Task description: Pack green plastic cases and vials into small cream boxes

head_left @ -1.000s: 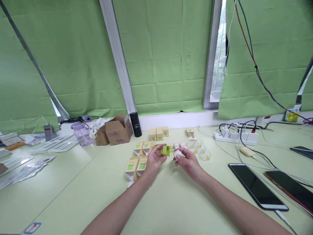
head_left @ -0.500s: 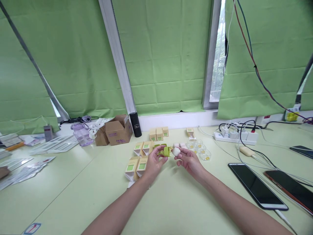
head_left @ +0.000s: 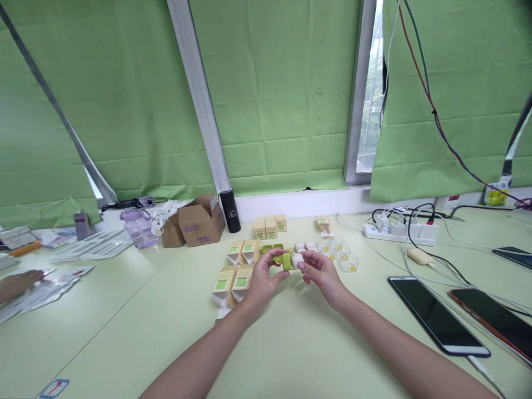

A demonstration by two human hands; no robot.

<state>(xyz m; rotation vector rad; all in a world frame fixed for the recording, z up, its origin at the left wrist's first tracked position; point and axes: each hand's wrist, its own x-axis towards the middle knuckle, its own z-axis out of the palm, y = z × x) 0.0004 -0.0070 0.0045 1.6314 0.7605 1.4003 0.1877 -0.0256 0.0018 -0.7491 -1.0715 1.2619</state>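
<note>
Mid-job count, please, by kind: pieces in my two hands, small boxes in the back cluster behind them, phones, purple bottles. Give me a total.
Green piece in left hand: 1
White piece in right hand: 1
Small boxes in back cluster: 3
Phones: 3
Purple bottle: 1
Total: 9

Bright, even light is being spread across the tabletop (head_left: 307,343), daylight let in at the right-hand window gap (head_left: 368,122), while the green blinds (head_left: 286,100) are softly backlit. Only faint shadows are cast. Window posts (head_left: 200,94) are slanted by wide-angle distortion, and fine detail on the small white piece (head_left: 296,260) is lost.
</note>
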